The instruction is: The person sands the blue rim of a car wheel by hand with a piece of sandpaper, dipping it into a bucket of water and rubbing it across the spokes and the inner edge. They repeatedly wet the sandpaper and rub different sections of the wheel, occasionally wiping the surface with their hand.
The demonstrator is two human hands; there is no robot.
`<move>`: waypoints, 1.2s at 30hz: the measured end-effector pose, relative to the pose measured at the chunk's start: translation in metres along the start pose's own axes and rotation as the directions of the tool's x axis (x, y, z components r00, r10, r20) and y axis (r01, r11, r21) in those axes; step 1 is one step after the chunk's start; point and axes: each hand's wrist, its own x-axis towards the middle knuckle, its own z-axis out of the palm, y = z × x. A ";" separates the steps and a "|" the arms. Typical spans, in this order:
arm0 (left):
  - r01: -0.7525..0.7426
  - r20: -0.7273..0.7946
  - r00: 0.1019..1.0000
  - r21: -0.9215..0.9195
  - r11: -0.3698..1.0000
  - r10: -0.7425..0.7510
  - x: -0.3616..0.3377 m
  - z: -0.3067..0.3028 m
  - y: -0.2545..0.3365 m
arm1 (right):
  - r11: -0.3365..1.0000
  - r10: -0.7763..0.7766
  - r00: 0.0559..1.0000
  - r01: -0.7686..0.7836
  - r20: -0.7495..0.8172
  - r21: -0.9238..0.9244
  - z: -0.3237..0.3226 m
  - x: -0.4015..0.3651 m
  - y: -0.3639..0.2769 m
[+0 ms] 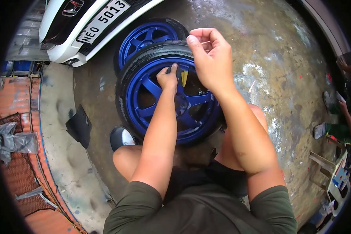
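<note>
My left hand [167,80] is closed around a small black and yellow tool [179,76], just over the spokes of a blue car wheel [148,85]. The tool's exact kind does not show clearly. Above the wheel's right rim is my right hand [213,58], raised, with its fingers curled and the thumb tip close to the index fingertip. Whether anything small is pinched there I cannot make out. The wheel carries a black tire [123,93] and lies between my feet, its face toward me. Pale marks show on its blue spokes and rim.
Behind it lies a second blue wheel [130,41], close to a white car's front bumper [64,50]. A black flat piece [80,125] is on the concrete floor at left. Another person's shoe [319,130] and a pale plastic chair [337,181] are at right.
</note>
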 end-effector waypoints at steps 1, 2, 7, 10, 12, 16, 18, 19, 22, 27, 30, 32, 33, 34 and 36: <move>0.032 0.061 0.998 -0.033 0.999 -0.030 0.004 -0.003 -0.001 | 1.000 -0.010 1.000 0.010 -0.009 0.006 0.001 0.001 0.000; 0.061 0.115 0.992 -0.071 0.996 -0.052 0.007 -0.008 0.002 | 0.999 -0.022 1.000 0.022 -0.017 0.024 0.002 0.005 0.007; 0.106 0.221 0.970 -0.015 0.994 -0.100 0.033 -0.019 -0.006 | 0.999 0.027 0.999 -0.026 -0.037 0.042 0.010 0.008 0.028; -0.306 0.151 0.949 0.248 0.919 0.276 -0.003 -0.062 0.038 | 0.999 0.040 0.999 -0.039 -0.015 0.034 0.015 0.006 0.031; -0.424 0.270 0.883 0.104 0.900 0.384 -0.009 -0.124 0.056 | 0.993 0.091 0.995 -0.093 0.032 0.067 0.019 0.000 0.021; -0.328 0.056 0.945 0.184 0.927 0.323 -0.029 -0.314 0.070 | 0.996 0.071 0.988 -0.077 0.139 0.043 0.018 -0.016 0.012; -0.280 -0.299 0.875 0.327 0.903 0.380 -0.038 -0.402 0.024 | 0.999 0.032 0.987 -0.030 0.160 -0.013 0.017 -0.022 0.010; -0.278 -0.414 0.777 0.449 0.849 0.474 -0.038 -0.445 -0.025 | 0.999 0.020 0.982 -0.027 0.185 0.035 0.018 -0.027 0.010; 0.032 -0.722 0.681 0.194 0.980 0.121 -0.055 -0.517 -0.214 | 0.998 0.068 0.968 -0.068 0.243 -0.009 0.026 -0.042 0.024; 0.440 -0.372 0.829 -0.024 0.898 -0.417 -0.071 -0.460 -0.449 | 0.957 0.224 0.904 -0.134 0.365 -0.256 0.056 -0.080 0.066; 0.455 -0.130 0.874 0.556 0.695 -0.468 -0.054 -0.419 -0.499 | 0.918 0.247 0.890 -0.088 0.384 -0.387 0.068 -0.099 0.091; 0.295 -0.037 0.927 0.689 0.662 -0.374 -0.043 -0.395 -0.507 | 0.839 0.309 0.847 -0.029 0.433 -0.543 0.073 -0.113 0.098; 0.303 0.027 0.894 0.700 0.647 -0.447 -0.036 -0.391 -0.509 | 0.815 0.351 0.806 -0.012 0.477 -0.579 0.071 -0.121 0.113; 0.309 0.085 0.853 0.714 0.629 -0.515 -0.027 -0.393 -0.514 | 0.793 0.393 0.760 0.005 0.518 -0.609 0.070 -0.129 0.124; 0.337 0.056 0.858 0.689 0.642 -0.511 -0.016 -0.390 -0.516 | 0.725 0.445 0.683 0.105 0.579 -0.681 0.080 -0.142 0.127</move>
